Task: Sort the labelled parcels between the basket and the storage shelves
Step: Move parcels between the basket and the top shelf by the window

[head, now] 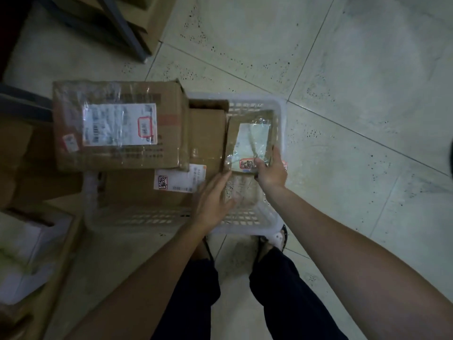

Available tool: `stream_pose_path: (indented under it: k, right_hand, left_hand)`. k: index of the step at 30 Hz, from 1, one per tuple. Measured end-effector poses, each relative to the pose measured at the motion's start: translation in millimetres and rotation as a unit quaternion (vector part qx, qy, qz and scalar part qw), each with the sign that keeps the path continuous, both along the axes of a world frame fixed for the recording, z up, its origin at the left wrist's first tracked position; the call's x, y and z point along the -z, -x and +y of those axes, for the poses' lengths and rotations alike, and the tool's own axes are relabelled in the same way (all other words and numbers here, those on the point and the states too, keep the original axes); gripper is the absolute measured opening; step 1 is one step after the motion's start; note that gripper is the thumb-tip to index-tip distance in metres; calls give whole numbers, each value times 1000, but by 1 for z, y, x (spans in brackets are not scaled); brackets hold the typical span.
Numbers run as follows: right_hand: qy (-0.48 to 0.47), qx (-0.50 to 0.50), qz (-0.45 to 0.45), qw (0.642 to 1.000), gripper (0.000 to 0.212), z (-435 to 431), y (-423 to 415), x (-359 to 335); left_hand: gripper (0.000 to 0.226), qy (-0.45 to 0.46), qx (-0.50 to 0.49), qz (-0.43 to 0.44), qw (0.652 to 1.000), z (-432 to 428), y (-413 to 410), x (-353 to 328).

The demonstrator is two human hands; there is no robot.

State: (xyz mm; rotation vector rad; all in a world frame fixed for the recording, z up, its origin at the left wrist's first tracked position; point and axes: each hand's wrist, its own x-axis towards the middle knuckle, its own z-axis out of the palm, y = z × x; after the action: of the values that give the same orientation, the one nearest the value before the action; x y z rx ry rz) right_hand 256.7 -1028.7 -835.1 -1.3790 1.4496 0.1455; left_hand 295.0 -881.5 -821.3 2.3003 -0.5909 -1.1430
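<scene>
Small parcel (250, 141): flat brown carton under clear tape, white label with a red-framed stamp at its near edge. It sits tilted in the far right corner of the basket (279, 111), gripped at its near right corner by the right hand (270, 171), thumb along the side and fingers curled over the label. Left hand (213, 202): flat, fingers extended, nothing held; fingertips reach the parcel's near left corner, though contact cannot be confirmed.

Basket: one, white slatted plastic, on the tiled floor (343, 69) just ahead of the person's feet.

Other parcels at the basket, three:
- Large box (117, 123), taped, white label with red-framed stamp, lying across the basket's left rim and covering much of that side.
- Plain box (207, 136), wedged between the large box and the small parcel.
- Low box (147, 190), under the large box, a white label (179, 179) with red stamp showing at its far right corner.

Surroundings: dark metal shelf legs (122, 28) at upper left with cardboard beneath; more cartons at the left edge; one white box (29, 251) at lower left.
</scene>
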Motion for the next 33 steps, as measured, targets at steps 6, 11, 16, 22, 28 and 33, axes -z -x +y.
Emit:
stream_pose_path:
  k: [6, 11, 16, 22, 28, 33]
  right_hand:
    - [4, 1, 51, 999, 52, -7, -10, 32]
    - [-55, 108, 44, 992, 65, 1, -10, 62]
    - [-87, 244, 76, 963, 55, 16, -23, 86]
    - [21, 184, 79, 979, 50, 30, -19, 103]
    - [-152, 261, 52, 952, 74, 59, 5, 109]
    - [-264, 297, -81, 914, 40, 21, -15, 122]
  left_hand:
    - [67, -162, 136, -95, 973, 20, -7, 35]
    - [69, -163, 141, -155, 964, 25, -1, 49]
    - [66, -137, 119, -210, 961, 21, -1, 62]
    - [74, -110, 124, -244, 955, 18, -15, 80]
    - [77, -116, 125, -256, 952, 19, -13, 77]
    - [83, -110, 138, -261, 949, 24, -14, 80]
